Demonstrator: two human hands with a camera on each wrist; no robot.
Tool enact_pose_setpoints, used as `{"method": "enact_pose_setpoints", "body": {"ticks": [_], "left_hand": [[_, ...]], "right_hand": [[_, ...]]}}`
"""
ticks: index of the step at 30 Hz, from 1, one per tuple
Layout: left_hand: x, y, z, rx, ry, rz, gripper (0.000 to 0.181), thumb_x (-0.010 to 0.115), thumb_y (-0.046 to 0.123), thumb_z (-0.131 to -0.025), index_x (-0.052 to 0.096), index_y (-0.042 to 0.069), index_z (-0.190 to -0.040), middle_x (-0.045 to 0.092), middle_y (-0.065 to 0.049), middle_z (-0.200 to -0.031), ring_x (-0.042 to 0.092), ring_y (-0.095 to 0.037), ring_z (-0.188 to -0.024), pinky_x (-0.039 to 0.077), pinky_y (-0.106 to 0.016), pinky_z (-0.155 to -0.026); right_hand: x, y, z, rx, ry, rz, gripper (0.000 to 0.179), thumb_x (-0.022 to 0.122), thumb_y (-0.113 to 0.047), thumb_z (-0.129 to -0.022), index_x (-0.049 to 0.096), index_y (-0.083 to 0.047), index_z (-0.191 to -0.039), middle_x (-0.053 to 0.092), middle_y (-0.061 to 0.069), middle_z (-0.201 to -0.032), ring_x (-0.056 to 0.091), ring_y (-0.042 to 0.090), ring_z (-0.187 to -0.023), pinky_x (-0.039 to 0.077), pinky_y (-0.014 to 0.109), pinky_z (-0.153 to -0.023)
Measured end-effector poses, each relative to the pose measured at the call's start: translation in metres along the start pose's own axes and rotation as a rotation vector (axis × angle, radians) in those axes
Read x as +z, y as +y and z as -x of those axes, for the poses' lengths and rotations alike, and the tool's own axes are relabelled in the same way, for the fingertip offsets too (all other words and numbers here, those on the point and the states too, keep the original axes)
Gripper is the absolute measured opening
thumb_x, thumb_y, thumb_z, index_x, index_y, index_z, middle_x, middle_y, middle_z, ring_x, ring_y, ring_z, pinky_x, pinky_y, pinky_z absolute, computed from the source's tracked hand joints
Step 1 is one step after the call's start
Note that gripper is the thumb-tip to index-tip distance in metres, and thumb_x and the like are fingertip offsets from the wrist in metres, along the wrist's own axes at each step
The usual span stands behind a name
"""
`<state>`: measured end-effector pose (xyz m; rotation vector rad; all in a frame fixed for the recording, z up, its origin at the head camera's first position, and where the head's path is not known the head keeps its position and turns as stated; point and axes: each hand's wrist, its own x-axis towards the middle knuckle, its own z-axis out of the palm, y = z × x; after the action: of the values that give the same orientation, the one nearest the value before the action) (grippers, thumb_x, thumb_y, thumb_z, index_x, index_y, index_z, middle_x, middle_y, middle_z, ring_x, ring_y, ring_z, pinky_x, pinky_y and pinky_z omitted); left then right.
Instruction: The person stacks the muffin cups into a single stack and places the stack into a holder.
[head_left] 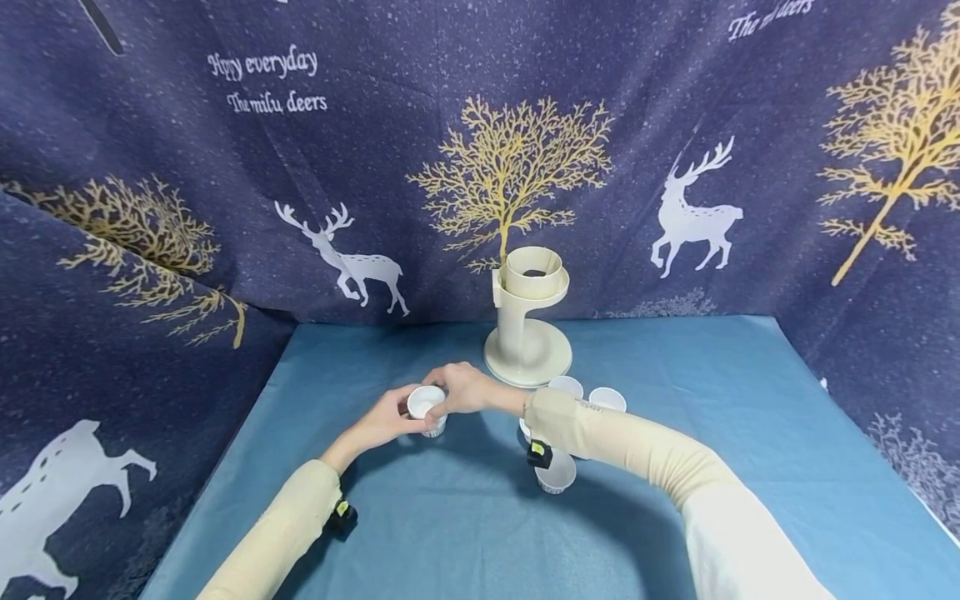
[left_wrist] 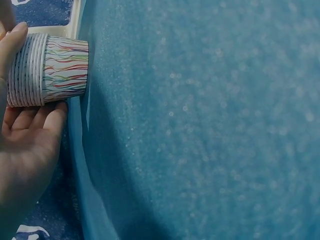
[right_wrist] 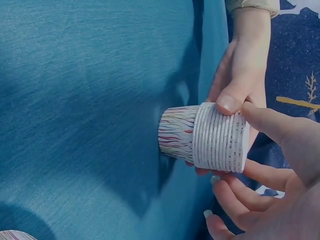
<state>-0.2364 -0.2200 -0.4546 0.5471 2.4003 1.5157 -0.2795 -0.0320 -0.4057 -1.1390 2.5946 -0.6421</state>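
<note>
Shows as a stack of paper cups, white, printed with thin wavy lines in red, orange, green and blue. Nested tightly, with many pale rims crowded into a ridged band and only the outermost wall bare below. Tapers toward the base. Looks white and hollow inside from above. Held mouth up between left hand and right hand, gripped near the rims. Either touches blue tablecloth or hangs just above; impossible to tell which.

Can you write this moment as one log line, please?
left hand: holds cup stack | right hand: holds same cup stack | other cups: on table, partly hidden by right sleeve | cream stand: on table
</note>
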Motion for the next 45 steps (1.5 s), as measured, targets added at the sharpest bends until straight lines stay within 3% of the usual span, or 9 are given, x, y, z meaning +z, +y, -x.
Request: {"method": "enact_pose_setpoints", "body": {"ticks": [11,17,22,29,39,45], "left_hand": [[0.001,0.001,0.0,-0.002,0.001,0.0,0.054,0.072,0.017,-0.078,0.05,0.005,-0.126,0.058,-0.016,-0.117,0.058,-0.018,-0.098,0.05,-0.025,-0.077],[0.001,0.004,0.001,-0.014,0.024,-0.042,0.056,0.072,0.019,-0.078,0.049,0.006,-0.128,0.059,-0.014,-0.117,0.058,-0.019,-0.097,0.048,-0.025,-0.078],[0.001,0.006,0.0,-0.012,0.046,-0.058,0.056,0.073,0.018,-0.077,0.05,0.007,-0.127,0.059,-0.013,-0.117,0.058,-0.02,-0.099,0.047,-0.027,-0.081],[0.003,0.005,0.001,-0.007,0.058,-0.06,0.055,0.074,0.016,-0.076,0.052,0.006,-0.125,0.059,-0.013,-0.117,0.058,-0.021,-0.1,0.047,-0.031,-0.083],[0.004,0.004,0.001,-0.021,0.076,-0.075,0.057,0.075,0.018,-0.075,0.051,0.006,-0.126,0.06,-0.013,-0.117,0.058,-0.02,-0.1,0.046,-0.03,-0.084],[0.005,0.004,0.001,-0.035,0.086,-0.072,0.06,0.076,0.019,-0.074,0.051,0.006,-0.127,0.059,-0.013,-0.118,0.058,-0.02,-0.101,0.046,-0.025,-0.083]], "right_hand": [[-0.004,0.002,0.007,0.027,-0.01,0.003,0.061,0.071,-0.04,-0.077,0.053,-0.008,-0.126,0.063,0.009,-0.116,0.061,0.02,-0.103,0.048,0.028,-0.082],[-0.014,0.006,0.017,0.002,0.032,-0.045,0.042,0.064,-0.035,-0.084,0.059,-0.01,-0.117,0.066,0.008,-0.11,0.062,0.019,-0.099,0.049,0.028,-0.081],[-0.018,0.011,0.027,-0.074,0.079,-0.085,0.026,0.059,-0.03,-0.088,0.066,-0.011,-0.104,0.069,0.0,-0.097,0.062,0.01,-0.086,0.048,0.022,-0.075],[-0.022,0.016,0.043,-0.151,0.112,-0.131,0.018,0.055,-0.02,-0.09,0.069,-0.009,-0.096,0.069,-0.001,-0.091,0.063,0.008,-0.084,0.049,0.02,-0.077],[-0.032,0.026,0.062,-0.183,0.06,-0.124,0.016,0.055,-0.021,-0.091,0.069,-0.016,-0.095,0.069,-0.005,-0.09,0.061,0.003,-0.083,0.049,0.024,-0.081],[-0.035,0.038,0.072,-0.204,0.013,-0.16,0.014,0.056,-0.015,-0.089,0.069,-0.012,-0.094,0.07,0.0,-0.09,0.062,0.005,-0.082,0.048,0.02,-0.08]]}}
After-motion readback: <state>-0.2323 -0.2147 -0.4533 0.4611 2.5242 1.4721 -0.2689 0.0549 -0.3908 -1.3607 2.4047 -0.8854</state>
